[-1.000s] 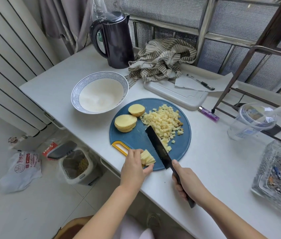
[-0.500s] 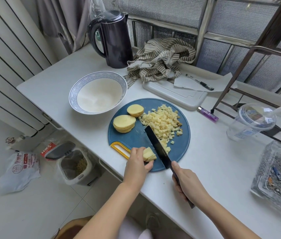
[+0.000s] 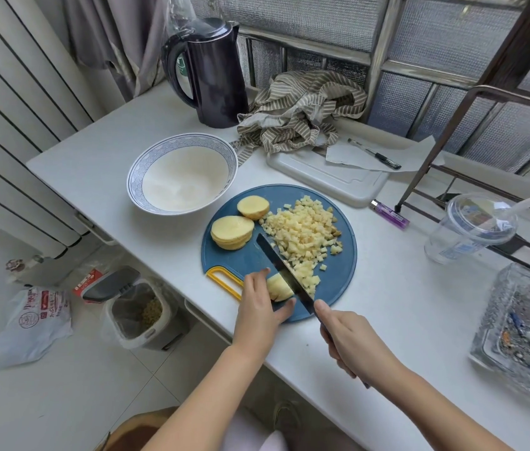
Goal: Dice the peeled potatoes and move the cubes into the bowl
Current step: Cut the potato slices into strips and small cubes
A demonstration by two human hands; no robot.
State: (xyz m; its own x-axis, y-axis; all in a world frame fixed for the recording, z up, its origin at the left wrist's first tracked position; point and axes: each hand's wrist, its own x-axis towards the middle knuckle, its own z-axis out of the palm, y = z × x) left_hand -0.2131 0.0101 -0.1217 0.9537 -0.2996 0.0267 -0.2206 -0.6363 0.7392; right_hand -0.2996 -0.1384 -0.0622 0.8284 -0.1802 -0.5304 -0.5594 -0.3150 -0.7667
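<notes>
"Where is the potato now?"

"On the round blue cutting board [image 3: 250, 258], at the near edge of the desk [image 3: 387, 304]. The left hand [image 3: 258, 304] holds a potato piece [image 3: 278, 288] down near the board's yellow handle. Its fingers [image 3: 257, 277] are curled over the far side and the thumb is on the near side."

"And the knife?"

"The right hand [image 3: 351, 346] grips the knife [image 3: 284, 271]. Those fingers wrap round the handle, with the forefinger stretched out toward the blade. The dark blade runs slantwise right against the piece's right side, its tip pointing away toward the far left."

"Anything cut already?"

"A heap of cubes [image 3: 302, 232] lies on the right half of the board, reaching up to the blade. To the left of the heap there's a stack of slices [image 3: 232, 232], and just behind that a rounded potato end [image 3: 253, 207]."

"And the bowl?"

"The bowl [image 3: 133, 177] is white with a blue patterned rim. It stands on the desk just beyond the board, to its far left, and isn't touching it. Behind it are a dark kettle [image 3: 211, 70] and a crumpled striped cloth [image 3: 302, 109]. A purple lighter [image 3: 389, 213] and a plastic cup [image 3: 471, 229] are off to the right."
</notes>
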